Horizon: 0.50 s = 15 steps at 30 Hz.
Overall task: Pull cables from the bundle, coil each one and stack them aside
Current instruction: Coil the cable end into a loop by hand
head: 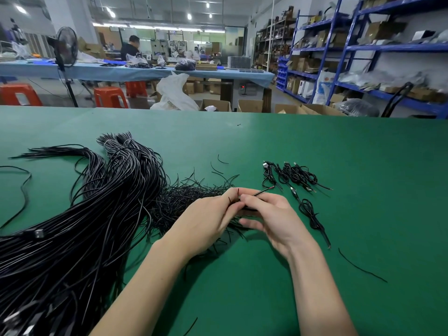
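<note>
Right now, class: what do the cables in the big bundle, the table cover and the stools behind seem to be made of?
Bundle of cables: probably plastic or rubber sheathing, black and smooth; light streaks along the strands, which bend freely.
Table cover: likely a matte green mat or felt; flat, with no glare.
Stools: apparently moulded plastic, in a uniform orange-red.

Just one view here, a wide-angle head cam looking forward and down over the green surface [315, 146]. It sits close above the hands, with both forearms reaching in from the bottom edge. The top third looks out past the surface's far edge into the workshop, with blue shelving [351, 47] on the right.
</note>
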Available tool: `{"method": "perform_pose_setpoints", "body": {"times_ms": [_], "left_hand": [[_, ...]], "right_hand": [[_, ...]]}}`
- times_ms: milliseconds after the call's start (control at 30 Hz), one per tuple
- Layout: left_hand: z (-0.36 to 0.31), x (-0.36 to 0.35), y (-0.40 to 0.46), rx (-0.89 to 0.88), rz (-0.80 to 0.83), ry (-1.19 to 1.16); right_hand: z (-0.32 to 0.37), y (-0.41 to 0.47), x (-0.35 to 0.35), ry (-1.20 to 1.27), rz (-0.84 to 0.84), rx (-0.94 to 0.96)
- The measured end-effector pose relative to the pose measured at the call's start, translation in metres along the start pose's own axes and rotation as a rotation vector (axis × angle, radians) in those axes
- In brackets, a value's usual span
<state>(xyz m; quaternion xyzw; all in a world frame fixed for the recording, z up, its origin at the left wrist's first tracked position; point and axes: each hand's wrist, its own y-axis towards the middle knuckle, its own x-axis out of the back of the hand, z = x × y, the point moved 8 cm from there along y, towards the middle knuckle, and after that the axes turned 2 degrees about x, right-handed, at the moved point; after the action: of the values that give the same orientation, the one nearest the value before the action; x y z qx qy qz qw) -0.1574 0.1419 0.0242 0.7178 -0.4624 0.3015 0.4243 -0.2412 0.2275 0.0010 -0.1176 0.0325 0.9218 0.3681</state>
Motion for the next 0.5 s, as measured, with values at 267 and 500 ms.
{"method": "perform_pose_setpoints", "body": {"times_ms": [267, 500], "left_hand": [[0.009, -0.002, 0.004, 0.046, 0.070, -0.125], [0.013, 0.007, 0.004, 0.053, 0.075, -0.103]], "right_hand": [[-0.004, 0.000, 0.006, 0.010, -0.003, -0.002], [-0.001, -0.001, -0.001, -0.029, 0.038, 0.023]]}}
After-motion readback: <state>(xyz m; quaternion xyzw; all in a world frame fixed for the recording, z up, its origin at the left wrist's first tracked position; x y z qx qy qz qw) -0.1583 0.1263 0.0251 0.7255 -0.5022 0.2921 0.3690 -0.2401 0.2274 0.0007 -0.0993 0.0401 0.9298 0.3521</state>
